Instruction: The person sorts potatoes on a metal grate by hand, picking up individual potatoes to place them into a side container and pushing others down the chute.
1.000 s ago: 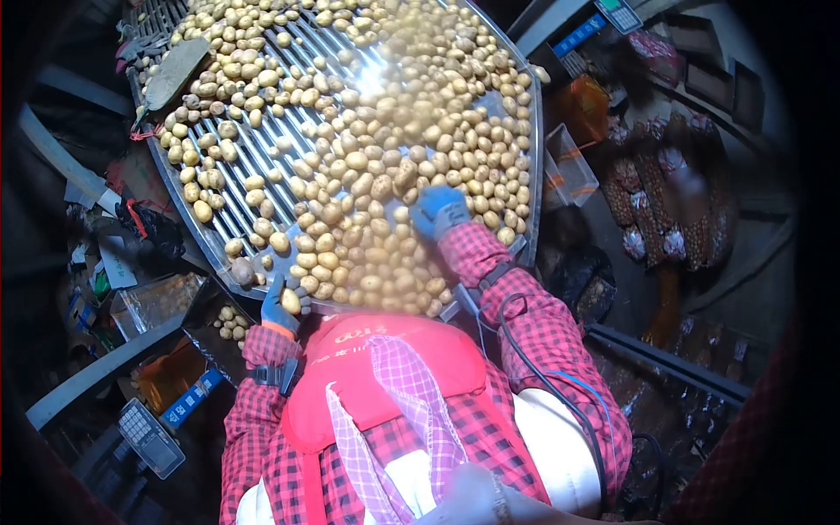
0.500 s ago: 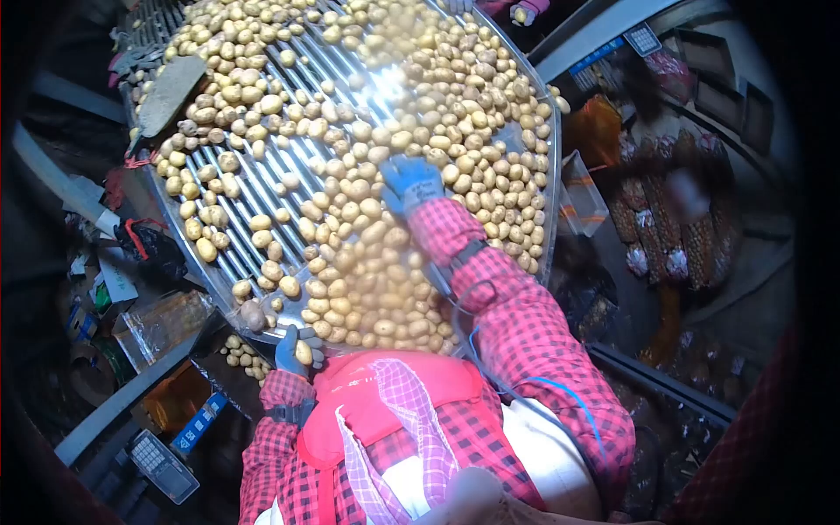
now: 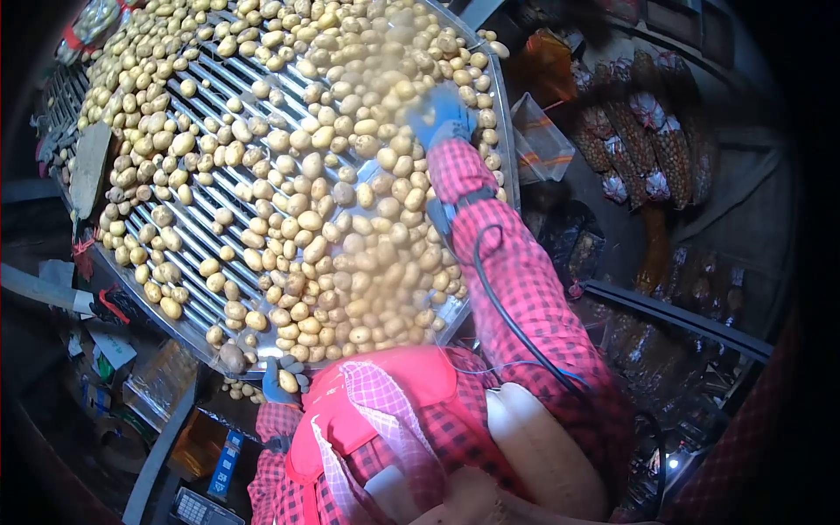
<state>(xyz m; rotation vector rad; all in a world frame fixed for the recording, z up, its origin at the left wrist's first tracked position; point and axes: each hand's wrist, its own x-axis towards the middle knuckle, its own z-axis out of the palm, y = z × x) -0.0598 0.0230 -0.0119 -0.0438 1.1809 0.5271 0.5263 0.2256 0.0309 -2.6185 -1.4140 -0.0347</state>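
Many yellow potatoes [image 3: 306,248] lie over a metal table with slatted bars [image 3: 179,229]. My right hand [image 3: 444,115], in a blue and grey glove, is on the potatoes near the table's right side, its fingers blurred by motion. At the table's near edge, my left hand [image 3: 285,380] wears a similar glove, with its fingers curled round one potato [image 3: 288,381]. Part of the table surface shows between the potatoes below my right hand.
A flat grey paddle-like piece [image 3: 91,169] rests on the table's left side. Right of the table are a clear plastic box [image 3: 540,140] and net bags of potatoes [image 3: 643,131]. A scale [image 3: 203,507] stands at the lower left, near an orange crate [image 3: 197,445].
My right hand has moved away from my body and toward the table's right edge. Potatoes near it have shifted, baring some table surface. My left hand still holds a potato. The camera view has shifted.
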